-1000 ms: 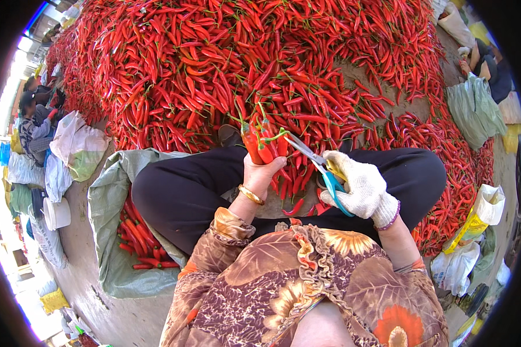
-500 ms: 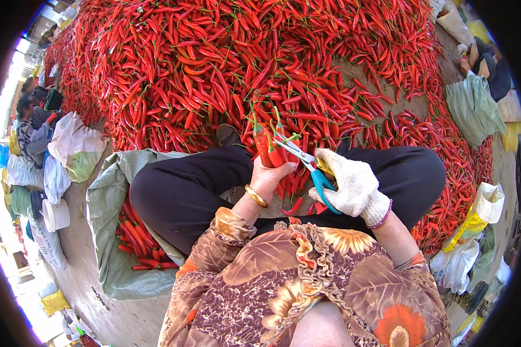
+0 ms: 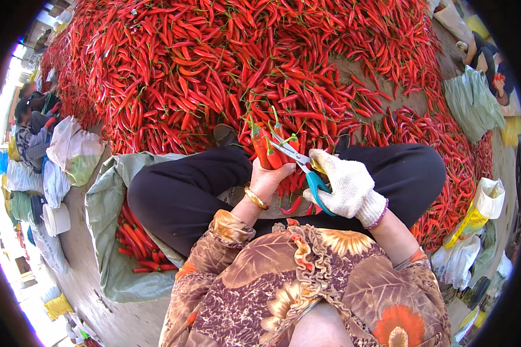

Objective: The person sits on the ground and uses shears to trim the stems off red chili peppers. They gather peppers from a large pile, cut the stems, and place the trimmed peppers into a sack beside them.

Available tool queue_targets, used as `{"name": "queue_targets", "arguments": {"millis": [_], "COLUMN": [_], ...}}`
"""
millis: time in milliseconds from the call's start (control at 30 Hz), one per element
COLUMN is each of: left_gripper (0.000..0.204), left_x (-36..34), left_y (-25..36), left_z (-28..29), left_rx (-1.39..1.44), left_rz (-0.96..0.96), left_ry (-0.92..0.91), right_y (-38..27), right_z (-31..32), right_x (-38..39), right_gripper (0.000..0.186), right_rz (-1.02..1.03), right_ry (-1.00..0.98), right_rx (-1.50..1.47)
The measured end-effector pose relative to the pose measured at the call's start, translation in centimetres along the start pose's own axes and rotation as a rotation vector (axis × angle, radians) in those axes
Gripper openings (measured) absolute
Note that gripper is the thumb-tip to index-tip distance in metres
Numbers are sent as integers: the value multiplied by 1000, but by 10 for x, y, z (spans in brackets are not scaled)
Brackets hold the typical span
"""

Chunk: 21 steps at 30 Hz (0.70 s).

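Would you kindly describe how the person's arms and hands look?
The left hand is bare, with a gold-coloured bangle at its wrist. The right hand wears a white knitted glove with purple at its cuff. Brown patterned sleeves stop short of both wrists.

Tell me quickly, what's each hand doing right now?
Left bare hand: closed around several long, glossy red chilli peppers.
Right white-gloved hand: closed on teal-handled metal scissors.
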<state>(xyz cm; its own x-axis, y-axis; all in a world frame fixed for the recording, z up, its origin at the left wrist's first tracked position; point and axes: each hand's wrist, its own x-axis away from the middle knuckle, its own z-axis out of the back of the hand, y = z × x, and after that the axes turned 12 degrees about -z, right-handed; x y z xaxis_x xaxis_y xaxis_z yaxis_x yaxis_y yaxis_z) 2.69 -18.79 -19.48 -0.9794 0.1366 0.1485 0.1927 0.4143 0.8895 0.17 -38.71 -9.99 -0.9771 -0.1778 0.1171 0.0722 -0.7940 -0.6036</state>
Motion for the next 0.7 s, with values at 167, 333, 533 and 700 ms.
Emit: {"name": "queue_targets", "arguments": {"millis": [167,333,533,700], "left_gripper": [30,34,37,44], "left_x": [2,-4,-7,-9], "left_y": [-1,0,-2,-1], "left_z": [-1,6,12,12], "left_rx": [-20,-46,-283,-529], "left_rz": [-20,-83,-233,-295], "left_ry": [-14,6,37,-23], "right_y": [1,2,4,3], "right_z": [-3,1,15,18], "right_x": [0,2,2,3], "right_gripper": [68,60,60,67], "right_rz": [-4,-113,-117,-106], "right_ry": [-3,-39,27,-32], "right_rx": [4,-141,-103,-28]}}
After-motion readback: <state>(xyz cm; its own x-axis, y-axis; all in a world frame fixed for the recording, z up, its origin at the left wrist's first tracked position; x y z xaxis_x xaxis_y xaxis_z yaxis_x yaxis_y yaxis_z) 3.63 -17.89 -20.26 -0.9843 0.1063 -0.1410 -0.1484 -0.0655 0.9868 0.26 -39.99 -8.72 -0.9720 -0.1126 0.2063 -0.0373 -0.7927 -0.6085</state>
